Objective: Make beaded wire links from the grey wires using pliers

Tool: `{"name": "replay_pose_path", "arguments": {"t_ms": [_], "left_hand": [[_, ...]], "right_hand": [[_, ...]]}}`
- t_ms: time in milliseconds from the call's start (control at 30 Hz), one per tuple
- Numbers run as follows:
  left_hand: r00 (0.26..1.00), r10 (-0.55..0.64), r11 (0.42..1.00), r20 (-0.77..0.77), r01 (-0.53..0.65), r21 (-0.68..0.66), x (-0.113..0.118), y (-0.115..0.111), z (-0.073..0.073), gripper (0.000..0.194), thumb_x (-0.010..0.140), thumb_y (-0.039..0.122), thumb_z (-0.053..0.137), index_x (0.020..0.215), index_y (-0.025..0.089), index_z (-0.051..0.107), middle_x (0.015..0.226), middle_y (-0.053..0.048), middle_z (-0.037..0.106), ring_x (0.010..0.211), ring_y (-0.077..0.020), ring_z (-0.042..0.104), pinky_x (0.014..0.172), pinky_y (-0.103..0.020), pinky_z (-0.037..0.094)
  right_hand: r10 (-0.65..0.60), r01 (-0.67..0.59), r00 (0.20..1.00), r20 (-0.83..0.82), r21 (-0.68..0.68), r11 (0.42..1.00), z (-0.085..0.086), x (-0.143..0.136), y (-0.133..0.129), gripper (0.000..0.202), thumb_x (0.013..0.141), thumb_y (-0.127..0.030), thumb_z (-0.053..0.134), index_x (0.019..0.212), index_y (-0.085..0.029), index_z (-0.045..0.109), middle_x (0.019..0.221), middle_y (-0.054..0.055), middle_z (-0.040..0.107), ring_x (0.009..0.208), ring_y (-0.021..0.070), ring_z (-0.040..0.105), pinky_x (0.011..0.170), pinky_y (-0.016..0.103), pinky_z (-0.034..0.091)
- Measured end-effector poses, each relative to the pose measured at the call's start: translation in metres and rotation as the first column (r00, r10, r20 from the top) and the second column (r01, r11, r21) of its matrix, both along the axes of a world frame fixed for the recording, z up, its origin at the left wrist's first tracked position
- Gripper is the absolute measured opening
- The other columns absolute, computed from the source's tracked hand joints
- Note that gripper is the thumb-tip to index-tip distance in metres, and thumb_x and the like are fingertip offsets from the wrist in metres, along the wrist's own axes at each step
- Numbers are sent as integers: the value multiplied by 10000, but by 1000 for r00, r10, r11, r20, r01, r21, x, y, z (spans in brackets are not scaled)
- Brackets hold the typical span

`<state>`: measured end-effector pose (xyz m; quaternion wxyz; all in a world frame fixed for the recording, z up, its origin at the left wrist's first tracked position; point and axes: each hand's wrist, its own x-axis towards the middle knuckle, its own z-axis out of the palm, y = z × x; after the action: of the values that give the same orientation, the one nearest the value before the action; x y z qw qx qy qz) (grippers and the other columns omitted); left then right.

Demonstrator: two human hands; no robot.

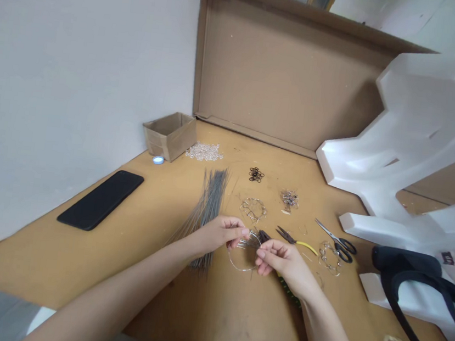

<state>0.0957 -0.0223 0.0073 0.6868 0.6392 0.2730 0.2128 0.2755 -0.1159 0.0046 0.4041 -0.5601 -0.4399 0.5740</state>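
Between my hands is a thin wire ring (pixel 240 269), bent into a loop with small pale pieces along it. My left hand (pixel 226 233) pinches its upper left side, thumb against fingers. On the right side, my right hand (pixel 275 258) grips the same ring with its fingertips. A bundle of straight grey wires (pixel 212 196) lies just left of and partly under my left hand. Beyond the hands rests another wire ring (pixel 253 209). Pliers with yellow handles (pixel 293 240) lie past my right hand, and a second pair with green-yellow handles (pixel 289 291) is partly hidden beneath it.
A small cardboard box (pixel 170 136) stands by the wall beside a pile of clear pieces (pixel 205 151). A black phone (pixel 100 199) lies at left. Scissors (pixel 341 242), a wire ring (pixel 329 259), black loops (pixel 256 174) and white foam (pixel 419 127) occupy the right and back.
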Motion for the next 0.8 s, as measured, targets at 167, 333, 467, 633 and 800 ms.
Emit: {"name": "replay_pose_path", "arguments": {"t_ms": [167,333,467,633,800], "left_hand": [[999,-47,999,-4,47,-22,0,0,-2,254,776,354,505,724,121,590,499,42,496,482,-68,421,541,-204,339],[985,-170,984,-22,169,-48,2,-4,-7,279,766,377,509,738,116,605,492,40,495,477,-70,432,539,-204,350],[985,-170,982,-36,167,-89,4,-4,-6,370,802,434,425,747,113,600,509,26,512,466,-75,452,527,-209,346],[995,-94,993,-34,91,-79,1,-1,-1,344,799,417,437,775,121,611,567,17,529,528,-77,458,550,-202,337],[998,-54,998,-32,53,-22,3,-2,-3,187,705,313,581,758,134,596,606,29,506,569,-74,444,576,-201,349]], "right_hand": [[-89,91,996,-22,103,991,-2,-2,2,284,684,-334,678,884,-162,572,614,-21,604,473,74,546,511,223,460],[-89,87,996,6,129,988,-1,-8,1,274,699,-345,659,880,-159,573,589,-26,588,434,56,498,430,185,394],[-109,105,993,34,99,990,2,-9,1,269,688,-366,659,833,-150,587,590,-24,584,414,44,473,390,162,341],[-164,154,985,56,145,977,2,-7,2,253,686,-361,661,822,-159,590,592,-27,582,413,41,474,381,152,329],[-217,204,974,61,177,963,0,-8,3,249,690,-367,654,817,-166,581,589,-29,583,382,43,468,360,157,323]]}}
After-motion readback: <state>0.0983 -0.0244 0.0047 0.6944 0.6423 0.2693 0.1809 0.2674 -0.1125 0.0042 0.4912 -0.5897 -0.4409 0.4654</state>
